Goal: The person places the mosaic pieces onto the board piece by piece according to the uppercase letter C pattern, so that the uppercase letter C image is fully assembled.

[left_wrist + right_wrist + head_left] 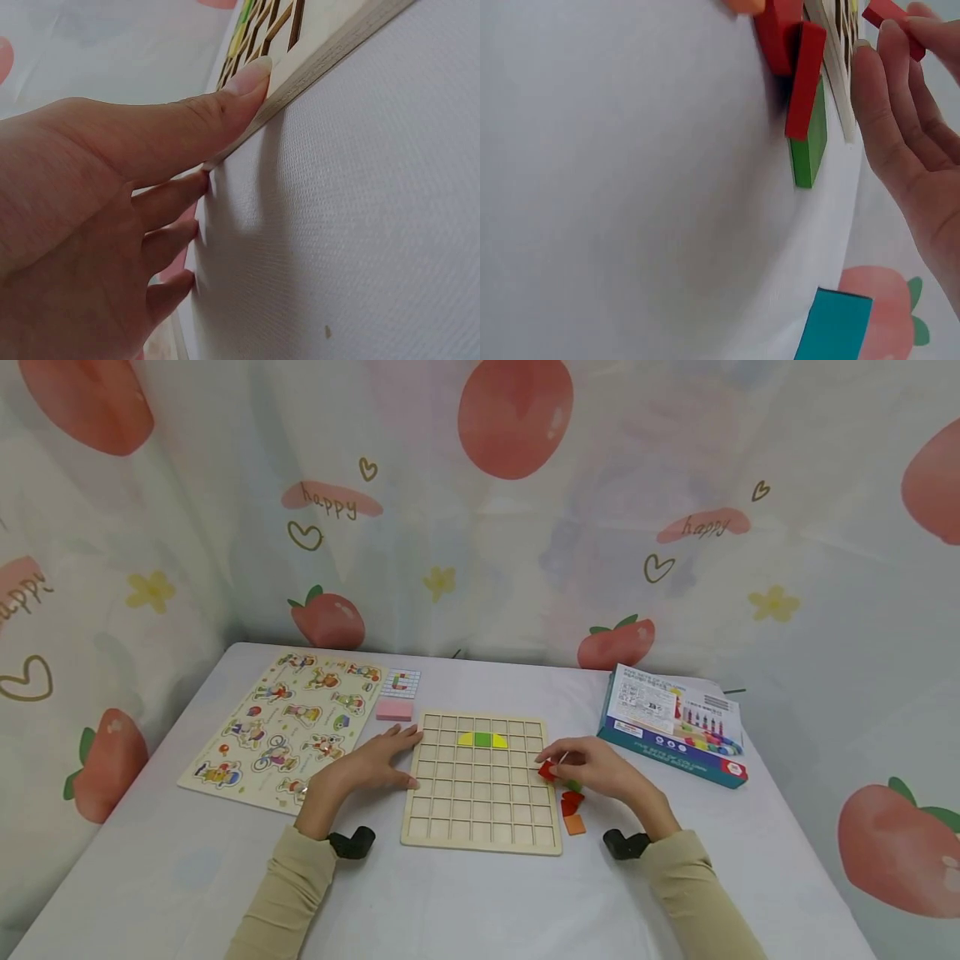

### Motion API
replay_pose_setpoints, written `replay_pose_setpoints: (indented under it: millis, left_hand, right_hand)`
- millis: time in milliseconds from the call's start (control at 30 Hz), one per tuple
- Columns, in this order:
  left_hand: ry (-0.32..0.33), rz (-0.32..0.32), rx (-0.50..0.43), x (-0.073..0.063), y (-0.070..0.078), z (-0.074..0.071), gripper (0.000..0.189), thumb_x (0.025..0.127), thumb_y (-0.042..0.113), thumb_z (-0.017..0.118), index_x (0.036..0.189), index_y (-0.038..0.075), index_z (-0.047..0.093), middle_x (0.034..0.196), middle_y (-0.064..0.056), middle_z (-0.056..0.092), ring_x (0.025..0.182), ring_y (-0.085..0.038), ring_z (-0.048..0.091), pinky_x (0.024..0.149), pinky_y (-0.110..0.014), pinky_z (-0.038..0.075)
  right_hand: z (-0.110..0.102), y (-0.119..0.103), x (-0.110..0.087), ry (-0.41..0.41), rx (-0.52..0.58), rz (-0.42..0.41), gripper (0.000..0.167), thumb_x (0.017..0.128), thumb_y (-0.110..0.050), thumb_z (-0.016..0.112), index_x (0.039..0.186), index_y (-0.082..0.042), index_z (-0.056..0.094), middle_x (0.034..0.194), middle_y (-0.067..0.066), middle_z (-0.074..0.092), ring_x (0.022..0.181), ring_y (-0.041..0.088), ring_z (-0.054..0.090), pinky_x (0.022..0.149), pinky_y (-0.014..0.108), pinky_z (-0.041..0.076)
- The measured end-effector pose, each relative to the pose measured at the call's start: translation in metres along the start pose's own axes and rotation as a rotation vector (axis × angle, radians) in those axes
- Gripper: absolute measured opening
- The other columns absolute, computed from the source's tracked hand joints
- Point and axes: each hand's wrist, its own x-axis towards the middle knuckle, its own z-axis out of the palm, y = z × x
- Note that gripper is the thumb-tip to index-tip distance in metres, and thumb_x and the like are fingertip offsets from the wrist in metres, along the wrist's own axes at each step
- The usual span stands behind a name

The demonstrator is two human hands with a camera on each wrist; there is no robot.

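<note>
A wooden grid board (pixel 480 847) lies on the white table. In its upper rows sit a green square tile (pixel 483 740) and a yellow piece with a curved edge on each side of it. At the board's left edge rests my left hand (pixel 371 764), its thumb touching the rim and its fingers extended in the left wrist view. My right hand (pixel 596 766) pinches a red block (pixel 885 10) between thumb and fingers, over the board's right edge. Beside that edge lie a green block (pixel 810 150), red blocks (pixel 806 82) and an orange tile (pixel 575 824).
Left of the board lies a picture puzzle board (pixel 300 714). A small pattern card (pixel 401 683) and a pink block (pixel 394 710) lie between the two boards. A teal box (pixel 675 727) stands at the back right. Printed cloth hangs behind the table.
</note>
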Motion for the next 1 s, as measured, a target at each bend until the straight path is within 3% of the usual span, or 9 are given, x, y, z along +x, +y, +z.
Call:
replay_pose_setpoints:
  millis: [233,500,767,1000]
  left_hand:
    - [0.000,0.003,-0.001,-0.001,0.000,0.000,0.085,0.088,0.022,0.081,0.159,0.006,0.037,0.170,-0.013,0.026,0.159,-0.041,0.010,0.128,-0.059,0.013]
    - [-0.008,-0.005,0.003,0.000,0.000,0.000,0.085,0.089,0.022,0.080,0.160,0.008,0.036,0.171,-0.011,0.024,0.160,-0.039,0.008,0.129,-0.058,0.012]
    - [-0.005,0.001,-0.002,0.000,-0.002,0.000,0.085,0.089,0.022,0.080,0.160,0.008,0.036,0.171,-0.011,0.024,0.160,-0.040,0.008,0.128,-0.059,0.012]
    - [-0.005,-0.001,0.000,0.000,-0.001,0.000,0.087,0.088,0.023,0.081,0.160,0.007,0.036,0.170,-0.012,0.024,0.159,-0.041,0.009,0.128,-0.060,0.013]
  right_hand:
    - [0.011,-0.008,0.014,0.016,0.012,-0.015,0.023,0.097,-0.012,0.066,0.118,-0.012,0.074,0.112,0.007,0.072,0.097,0.022,0.064,0.083,0.029,0.056]
    - [0.022,-0.014,0.028,0.028,0.015,-0.029,0.024,0.096,-0.013,0.069,0.120,-0.011,0.074,0.115,0.008,0.072,0.103,0.023,0.068,0.097,0.041,0.057]
    - [0.030,-0.024,0.041,0.019,0.092,0.006,0.031,0.094,-0.012,0.074,0.125,-0.010,0.073,0.116,0.006,0.074,0.093,0.018,0.068,0.092,0.032,0.058]
    - [0.036,-0.033,0.050,0.034,0.040,-0.043,0.033,0.094,-0.012,0.073,0.126,-0.004,0.072,0.107,0.007,0.073,0.090,0.017,0.067,0.089,0.031,0.058]
